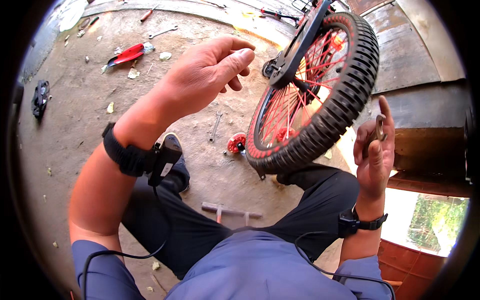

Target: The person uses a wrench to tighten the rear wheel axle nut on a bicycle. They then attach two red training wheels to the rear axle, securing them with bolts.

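Note:
In front of my knees is a bicycle wheel [345, 95] with a knobby black tyre and red spokes, tilted and set in a black fork [300, 50]. My left hand [215, 70] hovers in the air left of the fork, its fingers loosely bent and apart from the thumb, with nothing visible in it. To the right of the tyre, my right hand [372, 157] is raised, the index finger pointing up. Between its thumb and fingers it grips a small metal piece that looks like a wrench [380, 128] seen end-on; the hand hides the rest.
A wrench [216, 126] and a small red wheel [236, 143] lie on the dirt floor. Farther off are another wrench [163, 32], a screwdriver [147, 15] and a red-and-black part [127, 55]. A metal bar [231, 210] lies between my legs. Metal sheets [405, 55] stand at right.

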Motion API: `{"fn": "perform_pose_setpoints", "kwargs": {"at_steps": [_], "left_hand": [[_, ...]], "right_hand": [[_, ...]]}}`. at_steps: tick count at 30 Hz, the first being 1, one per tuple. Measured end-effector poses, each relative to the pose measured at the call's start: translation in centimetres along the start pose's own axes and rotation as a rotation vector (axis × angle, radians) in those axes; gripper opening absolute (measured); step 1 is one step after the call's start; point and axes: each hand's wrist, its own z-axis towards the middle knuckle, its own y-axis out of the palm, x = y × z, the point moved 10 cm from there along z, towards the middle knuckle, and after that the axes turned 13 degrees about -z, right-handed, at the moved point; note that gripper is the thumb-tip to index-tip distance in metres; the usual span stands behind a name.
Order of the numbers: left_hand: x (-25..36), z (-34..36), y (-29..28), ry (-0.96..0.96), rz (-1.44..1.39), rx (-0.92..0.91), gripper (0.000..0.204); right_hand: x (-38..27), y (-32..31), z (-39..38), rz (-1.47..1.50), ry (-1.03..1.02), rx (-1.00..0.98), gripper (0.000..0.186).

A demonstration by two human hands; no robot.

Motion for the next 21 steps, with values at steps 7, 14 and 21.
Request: {"fn": "perform_pose_setpoints", "kwargs": {"at_steps": [7, 14, 21], "left_hand": [[2.4, -4.7, 3.0, 0.004, -0.180, 0.131, 0.039], [-5.2, -6.8, -0.5, -0.141, -0.382, 0.482, 0.037], [-8.3, -5.5, -0.6, -0.215, -0.355, 0.538, 0.037]], "right_hand": [[10.6, -3.4, -6.0, 0.109, 0.403, -0.018, 0.050], [23.2, 1.7, -10.0, -0.305, 0.510, -0.500, 0.032], [34.0, 8.3, -13.1, -0.301, 0.770, -0.655, 0.046]]}}
